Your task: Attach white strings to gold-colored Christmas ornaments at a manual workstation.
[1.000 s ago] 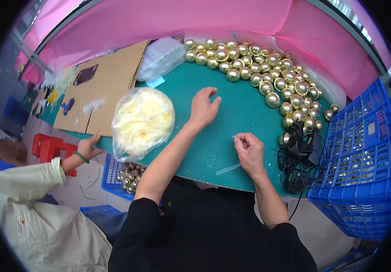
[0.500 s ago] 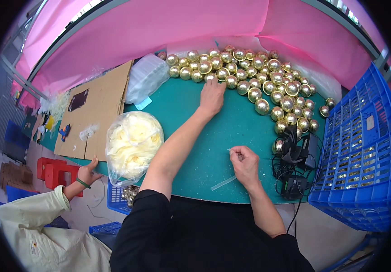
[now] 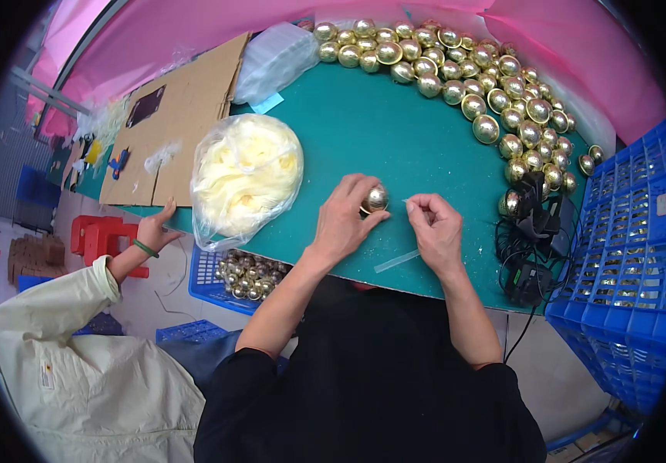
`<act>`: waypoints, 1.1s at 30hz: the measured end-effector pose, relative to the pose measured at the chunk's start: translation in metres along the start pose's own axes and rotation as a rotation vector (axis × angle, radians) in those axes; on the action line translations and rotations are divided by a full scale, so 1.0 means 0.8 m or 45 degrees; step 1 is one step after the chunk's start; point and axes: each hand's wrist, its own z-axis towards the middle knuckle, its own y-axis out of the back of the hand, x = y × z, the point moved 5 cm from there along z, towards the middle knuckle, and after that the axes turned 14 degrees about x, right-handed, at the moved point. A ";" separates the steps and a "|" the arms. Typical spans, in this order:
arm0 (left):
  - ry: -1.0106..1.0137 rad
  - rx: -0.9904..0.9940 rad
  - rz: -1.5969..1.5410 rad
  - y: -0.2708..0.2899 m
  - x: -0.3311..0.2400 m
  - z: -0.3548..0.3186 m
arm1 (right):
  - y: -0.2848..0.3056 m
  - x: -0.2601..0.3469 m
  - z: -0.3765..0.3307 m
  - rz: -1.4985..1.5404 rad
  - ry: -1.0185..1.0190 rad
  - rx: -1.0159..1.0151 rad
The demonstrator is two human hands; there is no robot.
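Note:
My left hand (image 3: 346, 217) grips a shiny gold ball (image 3: 375, 199) just above the green table mat (image 3: 364, 131). My right hand (image 3: 435, 228) sits right beside it, fingertips pinched on something thin and pale that I cannot make out. A clear plastic strip (image 3: 396, 261) lies on the mat below my hands. A long heap of gold balls (image 3: 472, 85) curves along the far and right side of the mat.
A clear bag of pale yellow stuff (image 3: 244, 177) lies left of my hands. Black cables and adapters (image 3: 534, 231) sit to the right, beside a blue crate (image 3: 626, 255). A co-worker's hand (image 3: 155, 231) rests at the table's left edge. Another blue crate of gold balls (image 3: 244, 274) stands below.
My left hand reached out to the heap of gold balls, then came back with one ball to meet my right hand. The view has drawn closer to the table.

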 end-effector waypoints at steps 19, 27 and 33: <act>0.281 0.158 -0.520 -0.009 0.001 -0.038 | -0.034 0.024 -0.009 -0.394 0.206 0.143; 0.270 0.105 -0.610 -0.012 0.005 -0.042 | -0.036 0.034 -0.006 -0.448 0.285 0.162; 0.314 -0.032 -0.878 -0.029 0.024 -0.049 | -0.038 0.036 -0.005 -0.451 0.283 0.190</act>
